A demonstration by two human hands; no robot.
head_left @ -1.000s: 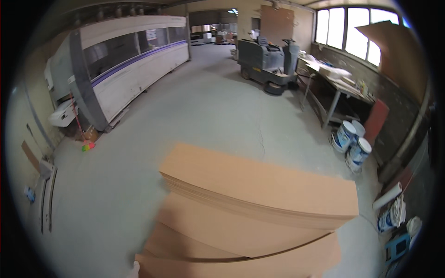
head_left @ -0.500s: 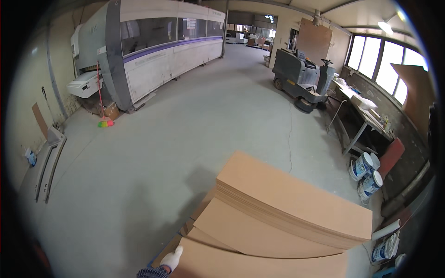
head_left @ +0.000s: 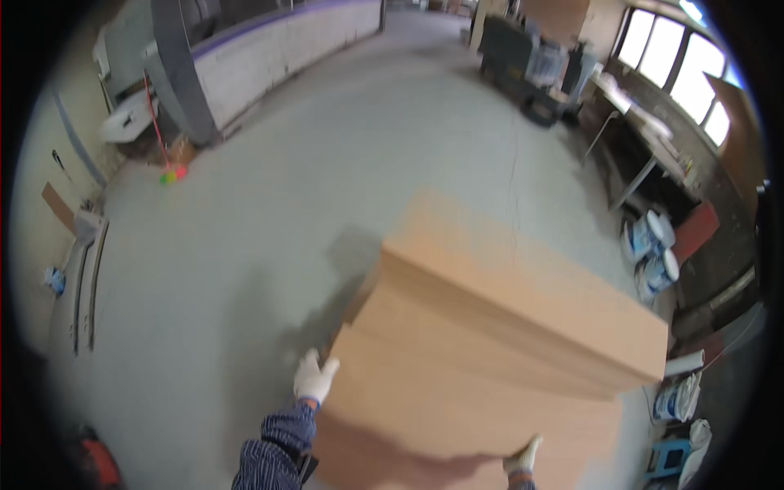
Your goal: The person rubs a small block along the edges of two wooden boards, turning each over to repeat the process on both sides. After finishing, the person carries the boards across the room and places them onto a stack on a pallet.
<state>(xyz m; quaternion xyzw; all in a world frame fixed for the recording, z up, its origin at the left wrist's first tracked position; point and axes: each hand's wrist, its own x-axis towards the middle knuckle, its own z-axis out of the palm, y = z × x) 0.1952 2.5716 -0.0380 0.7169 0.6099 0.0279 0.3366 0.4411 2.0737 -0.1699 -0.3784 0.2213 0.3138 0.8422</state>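
My left hand [head_left: 314, 379], in a white knit glove, is at the left edge of a large flat brown board [head_left: 441, 380]. Its thumb stands apart from the fingers, near the board's edge. Lower down, my right hand [head_left: 523, 459], also in a white glove, rests over the near part of the brown sheets with its fingers stretched out, slightly blurred. Just beyond lies a taller stack of brown boards [head_left: 539, 294], smeared by motion along its far edge. A dark shadow falls across the near board.
White and blue buckets [head_left: 645, 237] stand on the right below a workbench [head_left: 653, 155]. A blue stool [head_left: 670, 457] is at lower right. Farther off are a ride-on floor machine [head_left: 531, 69] and a large white machine [head_left: 286, 61]. A pallet jack [head_left: 90, 278] sits at left.
My view has tilted down. My left hand has moved forward along the boards' left edge, and my right hand has come into view over the near board.
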